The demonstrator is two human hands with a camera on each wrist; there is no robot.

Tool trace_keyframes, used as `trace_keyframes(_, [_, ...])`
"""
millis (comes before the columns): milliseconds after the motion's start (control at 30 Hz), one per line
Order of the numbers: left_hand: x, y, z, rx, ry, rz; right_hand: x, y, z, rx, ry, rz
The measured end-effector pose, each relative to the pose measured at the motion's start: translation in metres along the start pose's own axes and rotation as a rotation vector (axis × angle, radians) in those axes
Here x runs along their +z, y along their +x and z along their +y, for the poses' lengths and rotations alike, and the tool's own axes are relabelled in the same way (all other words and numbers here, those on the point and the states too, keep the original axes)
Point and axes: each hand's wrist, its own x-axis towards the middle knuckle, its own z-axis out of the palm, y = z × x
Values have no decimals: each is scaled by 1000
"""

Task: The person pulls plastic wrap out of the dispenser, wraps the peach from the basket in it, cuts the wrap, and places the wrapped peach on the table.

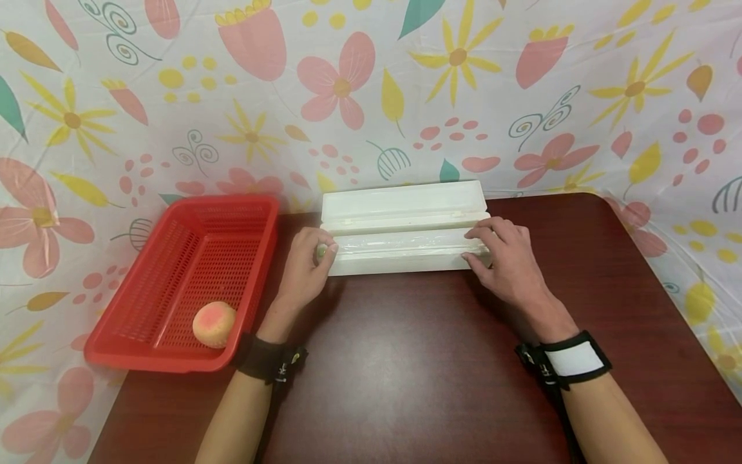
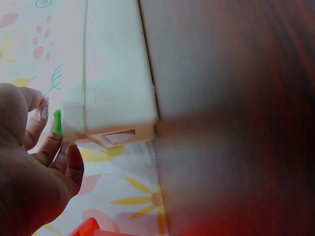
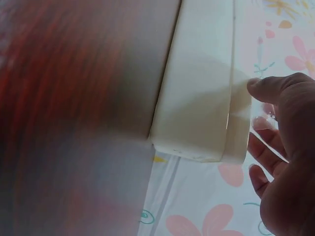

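A long white plastic-wrap dispenser point(image 1: 400, 263) lies across the table's far side, its lid point(image 1: 402, 201) raised at the back. Clear plastic wrap point(image 1: 400, 241) stretches over its front part. At the left end, my left hand point(image 1: 307, 264) pinches the wrap's edge between thumb and finger. The left wrist view shows that crumpled clear film point(image 2: 43, 109) beside a small green piece point(image 2: 58, 122). My right hand point(image 1: 510, 261) is at the other end, fingertips touching the film and thumb on the dispenser's front edge point(image 3: 240, 113), with a gap between thumb and fingers.
A red perforated basket point(image 1: 174, 270) stands on the left. Inside, near its front right corner, lies a round yellow and pink thing like a peach point(image 1: 214, 324). Behind the dark red-brown table point(image 1: 394, 380) hangs a flowered cloth point(image 1: 371, 96).
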Motion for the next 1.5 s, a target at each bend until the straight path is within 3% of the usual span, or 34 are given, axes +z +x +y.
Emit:
trace_keyframes(700, [-1,-4,4,9,30,-2,-3,-1,-2,-31,40,80])
trace_keyframes(1033, [-3,-2,7,52,41,18,-2,0,-3,-6,33,108])
trace_keyframes(1500, [-6,1,16,57,29,50,-7,8,-11,37,17,162])
